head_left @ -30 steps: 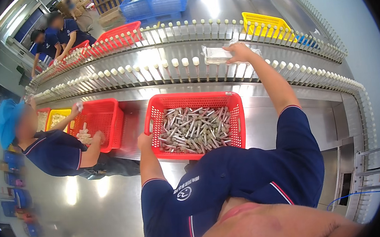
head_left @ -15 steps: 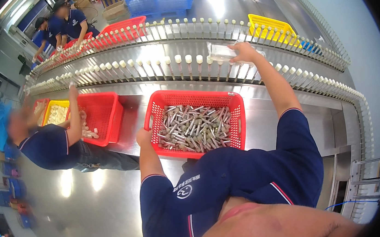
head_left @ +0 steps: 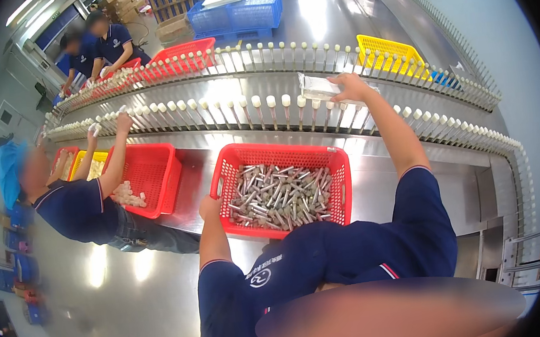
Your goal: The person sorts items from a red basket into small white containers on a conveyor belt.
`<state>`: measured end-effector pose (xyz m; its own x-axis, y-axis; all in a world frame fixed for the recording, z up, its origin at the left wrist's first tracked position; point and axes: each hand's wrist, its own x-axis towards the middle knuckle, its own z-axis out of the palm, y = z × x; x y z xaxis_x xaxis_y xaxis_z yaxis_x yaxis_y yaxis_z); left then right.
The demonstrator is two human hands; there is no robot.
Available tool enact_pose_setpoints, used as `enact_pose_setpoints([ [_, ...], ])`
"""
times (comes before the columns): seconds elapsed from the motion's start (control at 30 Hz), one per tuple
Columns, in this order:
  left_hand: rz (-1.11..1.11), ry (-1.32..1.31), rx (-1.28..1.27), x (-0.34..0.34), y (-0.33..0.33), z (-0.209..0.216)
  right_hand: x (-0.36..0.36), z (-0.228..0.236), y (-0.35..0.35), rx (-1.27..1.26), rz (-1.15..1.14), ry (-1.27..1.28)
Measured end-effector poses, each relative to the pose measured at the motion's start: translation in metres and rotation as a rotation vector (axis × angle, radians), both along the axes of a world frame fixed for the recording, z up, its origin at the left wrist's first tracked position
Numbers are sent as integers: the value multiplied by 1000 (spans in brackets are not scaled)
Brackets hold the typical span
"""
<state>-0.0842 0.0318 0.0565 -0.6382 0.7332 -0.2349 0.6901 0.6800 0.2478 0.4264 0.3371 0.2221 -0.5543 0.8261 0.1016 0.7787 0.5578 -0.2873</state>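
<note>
At the rods [head_left: 271, 100], newly, coworker's hands [head_left: 124, 122]; wearer's right fingers [head_left: 342, 82] round packet [head_left: 318, 88], left's [head_left: 209, 208] unclear.

The left head-worn fisheye view looks steeply down and outward, close above the wearer's navy-blue short-sleeved shirt [head_left: 351, 252], across the shiny grey metal counter [head_left: 373, 184].

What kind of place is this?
Probably a factory: there are long rows of white-tipped rods, a red basket holding many small silvery pieces, and workers in matching navy shirts.
</note>
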Motion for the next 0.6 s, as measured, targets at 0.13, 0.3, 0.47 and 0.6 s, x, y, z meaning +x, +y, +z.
enact_pose_setpoints([
  [0.13,11,17,3,-2,-3,1,-7,2,-11,31,-22,122],
  [0.3,15,6,6,1,1,6,-2,-27,-13,-23,-7,100],
  [0.47,34,41,-5,5,-3,8,21,-13,-15,-35,-26,72],
  [0.6,41,59,-7,12,-2,15,32,-7,-12,-10,-17,54],
])
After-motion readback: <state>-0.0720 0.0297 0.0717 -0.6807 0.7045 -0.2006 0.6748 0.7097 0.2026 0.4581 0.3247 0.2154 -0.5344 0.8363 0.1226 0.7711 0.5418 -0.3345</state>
